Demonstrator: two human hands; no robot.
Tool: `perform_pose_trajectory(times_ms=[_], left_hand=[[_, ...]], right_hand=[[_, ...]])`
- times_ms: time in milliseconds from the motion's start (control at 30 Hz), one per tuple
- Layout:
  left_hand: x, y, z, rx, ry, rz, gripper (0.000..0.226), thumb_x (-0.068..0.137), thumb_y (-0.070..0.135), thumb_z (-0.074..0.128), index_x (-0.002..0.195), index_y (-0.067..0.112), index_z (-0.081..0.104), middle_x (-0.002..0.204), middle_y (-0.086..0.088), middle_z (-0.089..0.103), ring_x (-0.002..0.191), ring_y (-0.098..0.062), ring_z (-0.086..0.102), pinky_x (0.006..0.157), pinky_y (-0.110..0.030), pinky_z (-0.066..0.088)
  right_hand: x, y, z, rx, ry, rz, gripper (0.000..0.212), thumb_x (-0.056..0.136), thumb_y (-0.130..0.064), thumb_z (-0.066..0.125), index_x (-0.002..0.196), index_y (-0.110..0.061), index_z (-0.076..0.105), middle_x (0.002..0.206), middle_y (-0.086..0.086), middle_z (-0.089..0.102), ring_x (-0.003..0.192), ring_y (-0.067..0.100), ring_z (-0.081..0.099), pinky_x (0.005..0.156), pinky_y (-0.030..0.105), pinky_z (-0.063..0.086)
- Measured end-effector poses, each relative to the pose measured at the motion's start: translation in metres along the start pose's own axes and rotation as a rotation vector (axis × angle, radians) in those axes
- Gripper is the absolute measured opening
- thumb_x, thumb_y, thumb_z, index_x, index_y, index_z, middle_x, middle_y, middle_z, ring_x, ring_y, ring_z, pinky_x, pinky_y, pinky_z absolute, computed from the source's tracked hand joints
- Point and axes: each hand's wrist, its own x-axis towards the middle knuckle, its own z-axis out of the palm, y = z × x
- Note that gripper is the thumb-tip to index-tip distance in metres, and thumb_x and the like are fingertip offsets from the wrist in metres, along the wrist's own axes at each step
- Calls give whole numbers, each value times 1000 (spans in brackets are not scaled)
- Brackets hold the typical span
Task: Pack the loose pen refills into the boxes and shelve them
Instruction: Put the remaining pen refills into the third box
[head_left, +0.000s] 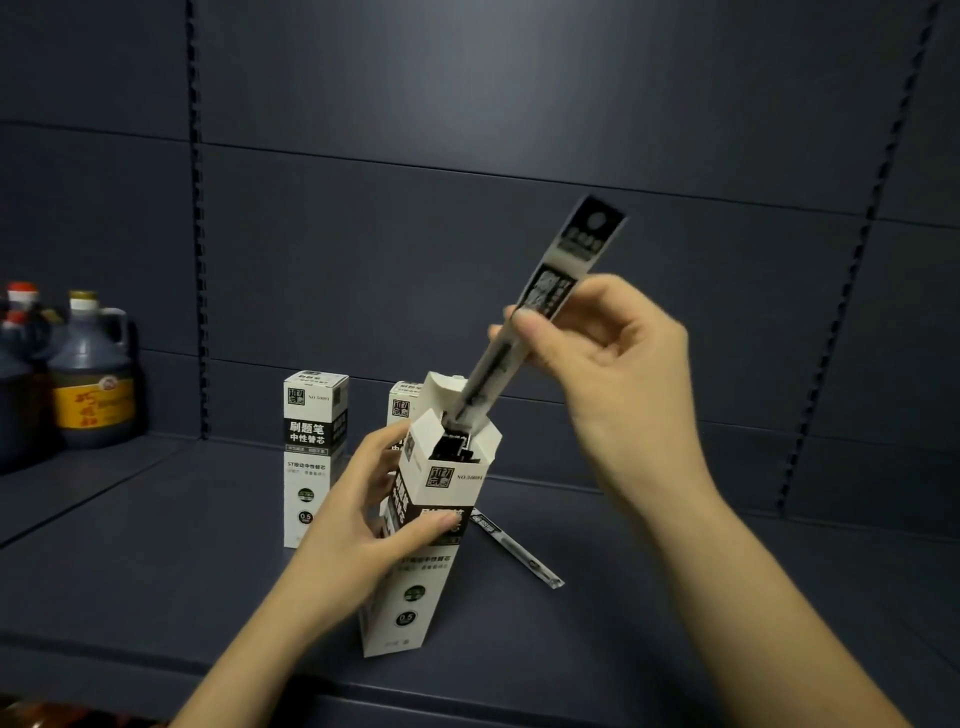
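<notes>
Head view: left hand (358, 512) gripping open box (431, 525) tilted on shelf (156, 545), right hand (597, 358) pinching sleeved refill (550, 296) angled into box mouth, another refill (519, 551) lying behind, two closed boxes (314, 452) upright beyond.

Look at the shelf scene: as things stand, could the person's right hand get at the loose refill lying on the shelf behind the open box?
Probably not straight away. The right hand is pinching another refill half into the open box. The loose refill lies uncovered on the shelf, so once freed, the way looks open.
</notes>
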Motion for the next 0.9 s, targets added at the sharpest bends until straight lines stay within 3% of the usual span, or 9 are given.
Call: perform_pose_trajectory(times_ms=[100, 167, 233, 300, 367, 467, 600, 800, 900], left_hand=[[0, 0, -1, 9, -2, 15, 72, 66, 38, 81, 131, 44, 49, 128, 8, 64, 120, -11, 62, 105, -44, 48], [1, 0, -1, 15, -3, 22, 71, 68, 37, 81, 130, 45, 49, 127, 9, 64, 119, -9, 63, 103, -40, 50], [1, -1, -2, 5, 2, 22, 71, 68, 36, 81, 131, 44, 49, 128, 7, 64, 118, -10, 63, 103, -41, 50], [2, -2, -2, -7, 6, 22, 71, 67, 36, 81, 131, 42, 50, 128, 6, 65, 118, -12, 64, 103, -44, 50], [3, -3, -2, -9, 8, 26, 70, 67, 36, 81, 130, 42, 51, 127, 7, 65, 118, -12, 64, 104, -46, 49], [5, -4, -2, -11, 2, 27, 70, 67, 36, 81, 129, 43, 51, 125, 8, 65, 118, -12, 64, 103, -45, 50], [6, -5, 0, -17, -3, 31, 72, 68, 35, 81, 132, 41, 50, 129, 7, 64, 122, -12, 61, 107, -47, 47], [7, -6, 2, -22, -2, 61, 70, 68, 35, 81, 131, 41, 50, 131, 7, 63, 121, -15, 62, 104, -50, 48], [7, -6, 5, -3, -5, 83, 68, 69, 38, 78, 130, 45, 50, 129, 10, 63, 119, -11, 63, 100, -39, 53]], right_hand=[[-5, 16, 6, -151, -76, 44, 20, 84, -1, 74, 86, -17, 63, 86, 2, 74, 77, 28, 75, 77, 38, 62], [-11, 25, 9, -271, -141, 86, 35, 84, -1, 73, 96, -29, 57, 87, -10, 71, 67, 27, 72, 70, 35, 61], [-19, 34, 9, -400, -203, 90, 45, 84, -1, 72, 103, -35, 50, 93, -12, 68, 66, 29, 71, 71, 42, 61], [-25, 40, 8, -490, -246, 53, 35, 84, -4, 73, 100, -28, 53, 96, -15, 65, 77, 16, 71, 76, 40, 58], [-28, 44, 6, -535, -291, 25, 21, 86, -7, 70, 94, -23, 59, 90, -14, 66, 86, 9, 67, 79, 30, 54], [-31, 46, 3, -636, -330, -15, 5, 92, -17, 65, 94, -22, 65, 83, -14, 66, 88, 6, 60, 76, 13, 45], [-34, 52, 2, -714, -372, 53, 6, 97, -30, 56, 101, -28, 54, 86, -9, 61, 89, 9, 57, 67, 12, 33], [-31, 41, 1, -779, -536, 147, 32, 99, -42, 43, 85, -19, 60, 92, -12, 53, 105, -6, 35, 102, 29, 29], [-29, 47, 7, -904, -609, 123, 53, 95, -58, 32, 76, -18, 62, 87, -6, 61, 108, 2, 32, 105, 32, 22]])
